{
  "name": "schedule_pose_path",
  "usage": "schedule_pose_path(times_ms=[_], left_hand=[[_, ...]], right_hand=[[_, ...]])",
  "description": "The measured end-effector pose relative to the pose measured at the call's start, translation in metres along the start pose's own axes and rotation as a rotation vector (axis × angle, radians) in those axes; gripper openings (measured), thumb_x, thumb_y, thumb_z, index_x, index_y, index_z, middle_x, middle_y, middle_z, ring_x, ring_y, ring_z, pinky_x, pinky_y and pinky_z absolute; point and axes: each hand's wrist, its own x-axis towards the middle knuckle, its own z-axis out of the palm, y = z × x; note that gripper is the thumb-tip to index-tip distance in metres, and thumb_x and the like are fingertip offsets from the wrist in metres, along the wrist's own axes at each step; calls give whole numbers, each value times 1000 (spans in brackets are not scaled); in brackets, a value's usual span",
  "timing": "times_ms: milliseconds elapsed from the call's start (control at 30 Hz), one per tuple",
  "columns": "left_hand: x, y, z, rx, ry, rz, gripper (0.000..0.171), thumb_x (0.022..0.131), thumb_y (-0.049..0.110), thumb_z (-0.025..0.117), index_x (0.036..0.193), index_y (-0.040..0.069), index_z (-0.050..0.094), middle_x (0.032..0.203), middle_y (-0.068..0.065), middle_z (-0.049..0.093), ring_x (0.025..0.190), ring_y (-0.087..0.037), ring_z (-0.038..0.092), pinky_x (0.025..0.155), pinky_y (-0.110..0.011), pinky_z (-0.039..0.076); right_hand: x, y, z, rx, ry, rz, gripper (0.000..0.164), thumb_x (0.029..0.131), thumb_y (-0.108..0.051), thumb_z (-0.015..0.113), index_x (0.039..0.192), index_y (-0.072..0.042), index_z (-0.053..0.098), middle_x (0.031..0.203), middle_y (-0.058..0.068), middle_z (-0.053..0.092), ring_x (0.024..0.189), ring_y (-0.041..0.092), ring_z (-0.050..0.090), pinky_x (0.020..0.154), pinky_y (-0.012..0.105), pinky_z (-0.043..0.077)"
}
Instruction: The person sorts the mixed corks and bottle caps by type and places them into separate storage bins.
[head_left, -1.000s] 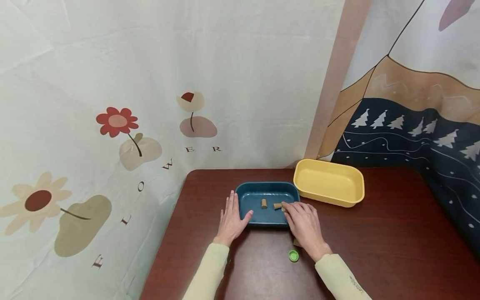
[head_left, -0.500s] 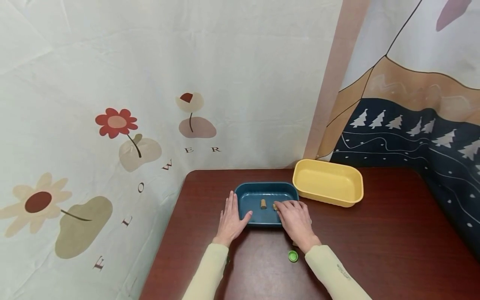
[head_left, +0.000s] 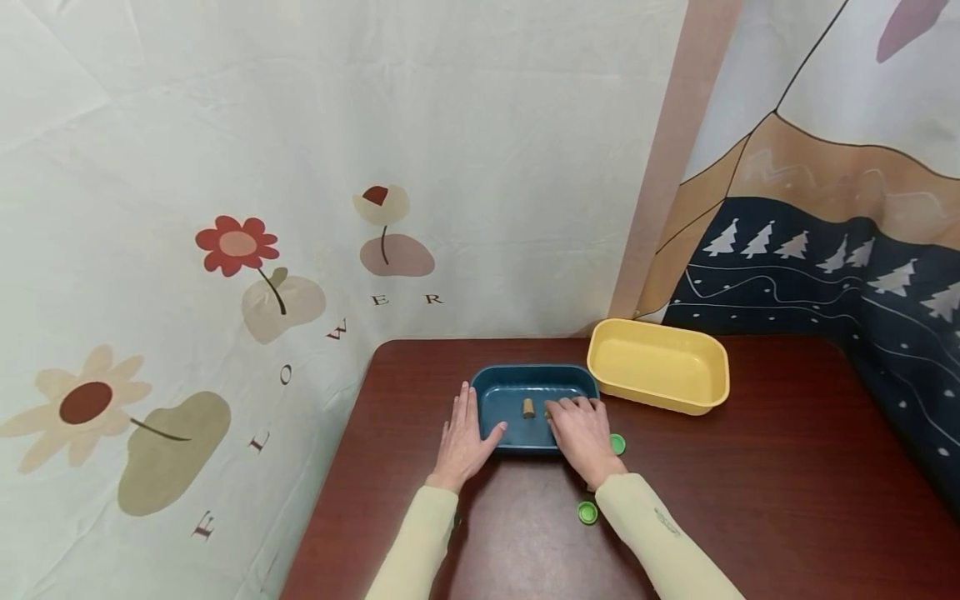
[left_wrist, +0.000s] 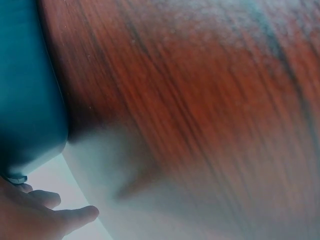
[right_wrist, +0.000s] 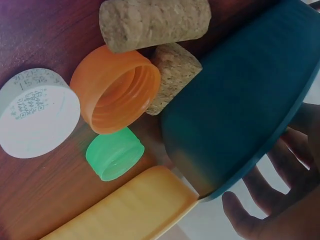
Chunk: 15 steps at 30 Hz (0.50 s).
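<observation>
While the left hand (head_left: 461, 446) lies straight-fingered against the blue tray (head_left: 517, 432), the right hand (head_left: 581, 437) reaches into it; whether those fingers grip anything is hidden. One cork (head_left: 528, 408) sits inside, just beside them. Outside, two more corks (right_wrist: 155, 24), an orange cap (right_wrist: 100, 77), a white cap (right_wrist: 40, 120) and green caps (head_left: 588, 512) crowd the surface (head_left: 787, 475), near the yellow tray (head_left: 660, 362).

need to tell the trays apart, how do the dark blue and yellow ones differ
The dark blue tray has a cork in it; the yellow tray shows nothing inside. The left hand and right hand are at the dark blue tray; neither touches the yellow tray. The yellow tray sits at a slant to the dark blue tray. Both are oblong with rounded corners.
</observation>
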Motion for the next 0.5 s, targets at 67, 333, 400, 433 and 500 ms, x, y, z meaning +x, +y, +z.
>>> schedule_pose_path(times_ms=[67,333,400,433,500], left_hand=[[0,0,0,2,-3,1,99,98,64,53,166,5,13,175,-7,4,158,-37,13,117,-68,25],[0,0,0,-7,-10,4,100,98,67,50,166,5,11,175,-6,2,158,-38,13,117,-68,24],[0,0,-1,-8,-10,2,100,98,68,50,166,6,11,175,-6,2,158,-38,13,117,-68,24],[0,0,-1,-8,-12,0,100,98,67,50,166,6,11,175,-6,2,158,-38,13,117,-68,25],[0,0,-1,-9,-15,-1,100,98,68,50,166,6,11,175,-6,2,158,-38,13,117,-67,25]], right_hand=[[1,1,3,-19,5,-4,16,94,-20,78,109,-15,77,98,2,75,99,32,68,92,58,48],[4,3,9,-43,-23,13,18,90,-21,82,107,-15,78,96,3,76,97,33,68,92,60,48],[4,3,8,-29,-45,22,22,91,-22,81,112,-15,78,99,4,77,100,34,68,93,61,48],[4,2,7,-18,-57,29,26,92,-24,80,116,-14,77,101,5,77,102,35,68,94,61,47],[5,3,6,10,-85,48,34,94,-28,78,124,-13,75,107,7,77,107,37,67,97,63,46]])
